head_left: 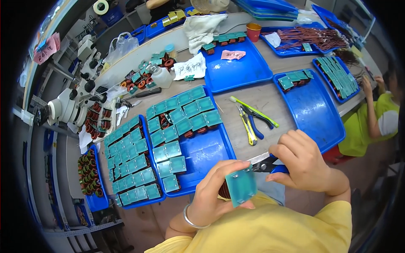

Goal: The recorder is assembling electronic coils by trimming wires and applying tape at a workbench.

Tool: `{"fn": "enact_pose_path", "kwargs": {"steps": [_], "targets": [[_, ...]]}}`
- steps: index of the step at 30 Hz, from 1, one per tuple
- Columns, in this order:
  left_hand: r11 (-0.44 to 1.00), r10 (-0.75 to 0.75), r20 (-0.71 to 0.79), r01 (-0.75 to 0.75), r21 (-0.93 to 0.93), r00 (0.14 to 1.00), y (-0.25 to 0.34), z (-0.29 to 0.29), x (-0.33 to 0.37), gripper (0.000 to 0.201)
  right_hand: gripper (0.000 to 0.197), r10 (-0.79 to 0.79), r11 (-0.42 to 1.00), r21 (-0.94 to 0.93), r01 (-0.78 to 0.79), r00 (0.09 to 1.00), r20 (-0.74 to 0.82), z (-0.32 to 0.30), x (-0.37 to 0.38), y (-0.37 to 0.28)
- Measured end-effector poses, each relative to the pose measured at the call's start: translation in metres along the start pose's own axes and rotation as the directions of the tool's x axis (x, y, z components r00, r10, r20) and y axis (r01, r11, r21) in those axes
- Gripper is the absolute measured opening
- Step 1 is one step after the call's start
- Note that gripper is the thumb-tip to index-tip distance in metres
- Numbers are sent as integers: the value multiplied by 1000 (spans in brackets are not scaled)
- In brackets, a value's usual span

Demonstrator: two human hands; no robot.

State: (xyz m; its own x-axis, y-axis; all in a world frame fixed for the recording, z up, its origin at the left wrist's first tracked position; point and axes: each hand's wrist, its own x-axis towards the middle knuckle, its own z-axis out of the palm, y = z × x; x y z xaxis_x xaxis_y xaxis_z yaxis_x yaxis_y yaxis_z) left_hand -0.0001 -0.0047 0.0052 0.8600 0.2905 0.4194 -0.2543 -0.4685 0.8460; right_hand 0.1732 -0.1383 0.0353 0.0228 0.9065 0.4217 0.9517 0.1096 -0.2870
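Observation:
Between the thumb and fingers of my left hand [211, 196] is a square green circuit board [241, 187] with a copper-wound coil under it, its flat face turned up toward me. My right hand [301, 162] is closed round a pair of blue-handled cutters [270, 165]. Their dark jaws reach the board's upper right corner; whether they touch a lead there I cannot tell. Just left of my hands, a blue tray [206, 154] carries rows of similar boards with coils. A second tray of boards [133, 160] adjoins it on the left.
Beyond my hands lie a yellow utility knife [249, 128], blue-handled pliers [257, 120] and a green brush [255, 111]. Blue trays stand at the back [240, 71] and right [316, 116]. A microscope [63, 107] is at left. A co-worker in a lime top [367, 130] sits at right.

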Motion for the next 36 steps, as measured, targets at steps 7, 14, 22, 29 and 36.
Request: {"fn": "enact_pose_path", "kwargs": {"steps": [7, 14, 22, 29, 36], "targets": [[1000, 19, 22, -19, -9, 1000, 2, 3, 0, 71, 46, -41, 998, -39, 41, 999, 0, 1, -6, 3], [999, 36, 49, -36, 16, 998, 4, 3, 2, 69, 46, -51, 997, -62, 52, 998, 28, -2, -8, 4], [995, 54, 131, -65, 78, 990, 14, 3, 12, 67, 46, -68, 996, -54, 68, 998, 3, 0, -16, 5], [993, -30, 197, 7, 116, 980, 9, 16, 16, 64, 46, 24, 998, 60, -21, 999, -47, 26, -47, 19], [997, -48, 223, 34, 67, 974, 10, 26, 16, 66, 50, 27, 997, 73, -18, 991, -133, 15, -46, 8]]}}
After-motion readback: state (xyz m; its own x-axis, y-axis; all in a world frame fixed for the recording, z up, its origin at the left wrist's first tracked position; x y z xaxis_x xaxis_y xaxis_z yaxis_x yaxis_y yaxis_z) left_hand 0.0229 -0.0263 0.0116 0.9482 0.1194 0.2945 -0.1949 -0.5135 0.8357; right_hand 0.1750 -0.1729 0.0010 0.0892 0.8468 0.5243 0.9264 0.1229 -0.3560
